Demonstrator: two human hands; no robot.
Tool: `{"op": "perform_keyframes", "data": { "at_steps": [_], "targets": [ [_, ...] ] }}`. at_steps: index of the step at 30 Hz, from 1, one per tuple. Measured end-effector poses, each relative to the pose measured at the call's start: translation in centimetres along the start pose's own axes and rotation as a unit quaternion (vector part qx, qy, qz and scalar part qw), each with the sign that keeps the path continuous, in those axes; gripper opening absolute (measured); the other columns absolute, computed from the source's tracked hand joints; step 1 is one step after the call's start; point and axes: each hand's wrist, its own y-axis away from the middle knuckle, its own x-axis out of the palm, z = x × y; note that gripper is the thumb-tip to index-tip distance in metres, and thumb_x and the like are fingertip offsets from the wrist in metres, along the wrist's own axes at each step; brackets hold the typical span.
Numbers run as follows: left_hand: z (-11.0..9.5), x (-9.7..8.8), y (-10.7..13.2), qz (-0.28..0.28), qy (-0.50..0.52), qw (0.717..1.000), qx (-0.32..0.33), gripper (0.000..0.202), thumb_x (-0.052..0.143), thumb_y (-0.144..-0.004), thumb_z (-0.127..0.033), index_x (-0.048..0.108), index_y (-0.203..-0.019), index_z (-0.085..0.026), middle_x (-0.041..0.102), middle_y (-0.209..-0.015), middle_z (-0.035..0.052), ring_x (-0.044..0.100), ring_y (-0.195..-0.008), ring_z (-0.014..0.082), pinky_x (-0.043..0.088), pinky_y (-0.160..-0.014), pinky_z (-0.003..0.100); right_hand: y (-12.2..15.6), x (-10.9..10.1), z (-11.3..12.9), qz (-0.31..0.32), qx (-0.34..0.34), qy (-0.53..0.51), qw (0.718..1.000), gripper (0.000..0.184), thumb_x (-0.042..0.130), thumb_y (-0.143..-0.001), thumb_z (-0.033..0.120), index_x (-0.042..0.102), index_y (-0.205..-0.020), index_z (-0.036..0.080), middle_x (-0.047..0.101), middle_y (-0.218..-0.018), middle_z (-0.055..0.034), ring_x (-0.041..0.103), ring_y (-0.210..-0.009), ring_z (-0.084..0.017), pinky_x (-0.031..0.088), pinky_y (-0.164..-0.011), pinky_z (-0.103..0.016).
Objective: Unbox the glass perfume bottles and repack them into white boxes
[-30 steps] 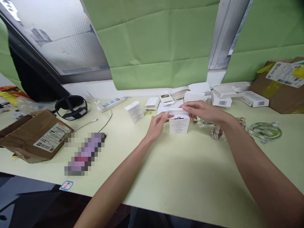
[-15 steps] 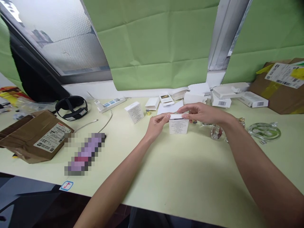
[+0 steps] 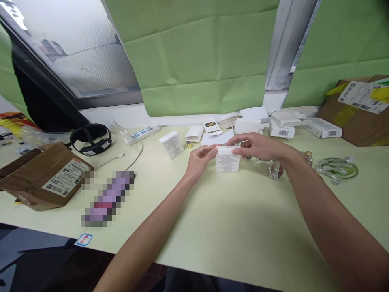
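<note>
A small white carton with printed text on its near face stands upright on the table between my hands. My left hand grips its upper left corner, thumb on the near edge and fingers behind. Across the top right reaches my right hand, with the thumb at the front of the lid and the fingers curled over toward the back. The lid looks closed down flat. Fingertips behind the carton are hidden. Another white printed carton stands to the left, apart from both hands.
Behind are opened white boxes and a small yellow item. Clear-wrapped items and a round green packet lie right. A cardboard box, black headset, power strip and blurred purple object occupy the left.
The carton's top flap, raised with a dark gap below it before, now lies flush with the near face. Both hands stay at nearly the same place.
</note>
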Motion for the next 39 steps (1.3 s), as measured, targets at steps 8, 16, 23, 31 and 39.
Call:
{"op": "perform_keyframes", "data": {
  "at_steps": [8, 16, 23, 31, 39],
  "targets": [
    [0.3, -0.2, -0.2, 0.011, 0.028, 1.000, 0.006, 0.035, 0.077, -0.080, -0.035, 0.046, -0.085, -0.020, 0.071, -0.118, 0.0101, 0.068, -0.103, 0.0208, 0.050, -0.096, 0.045, 0.0, 0.0, 0.0, -0.001, 0.014, -0.003, 1.000, 0.045, 0.063, -0.082, 0.048, 0.065, -0.121, 0.026, 0.069, -0.099, -0.0045, 0.058, -0.074, -0.016, 0.039, -0.062, -0.029],
    [0.5, -0.5, -0.3, 0.061, -0.048, 0.996, 0.036, 0.026, 0.065, -0.089, -0.034, 0.063, -0.113, -0.024, 0.063, -0.130, 0.0075, 0.061, -0.114, 0.0221, 0.049, -0.094, 0.038, 0.1, -0.1, -0.4, 0.008, 0.024, -0.050, 0.998, 0.043, 0.057, -0.087, 0.054, 0.065, -0.120, 0.027, 0.067, -0.101, -0.0045, 0.058, -0.076, -0.016, 0.044, -0.066, -0.031],
    [0.5, -0.4, 0.0, 0.090, -0.134, 0.982, 0.093, 0.027, 0.048, -0.097, -0.028, 0.074, -0.105, -0.029, 0.060, -0.131, 0.0046, 0.052, -0.127, 0.0231, 0.046, -0.102, 0.039, 0.1, -0.1, -0.6, 0.024, 0.018, -0.067, 0.997, 0.040, 0.055, -0.090, 0.050, 0.062, -0.123, 0.028, 0.063, -0.121, -0.0053, 0.059, -0.074, -0.014, 0.048, -0.068, -0.032],
    [0.4, -0.5, 0.0, 0.100, -0.187, 0.970, 0.117, 0.033, 0.043, -0.099, -0.024, 0.075, -0.105, -0.031, 0.059, -0.131, 0.0044, 0.054, -0.123, 0.0212, 0.046, -0.099, 0.038, 0.0, -0.1, -0.5, 0.052, 0.029, -0.060, 0.996, 0.042, 0.056, -0.090, 0.049, 0.062, -0.127, 0.029, 0.064, -0.120, -0.0058, 0.060, -0.080, -0.016, 0.049, -0.070, -0.032],
    [0.7, -0.2, 0.2, 0.095, -0.291, 0.923, 0.233, 0.021, 0.058, -0.094, -0.029, 0.071, -0.110, -0.027, 0.060, -0.136, 0.0060, 0.052, -0.131, 0.0220, 0.043, -0.109, 0.043, -0.2, -0.1, -1.0, 0.041, 0.053, -0.081, 0.994, 0.048, 0.061, -0.085, 0.052, 0.063, -0.128, 0.030, 0.061, -0.130, -0.0069, 0.062, -0.080, -0.016, 0.051, -0.070, -0.033]
  ]
}}
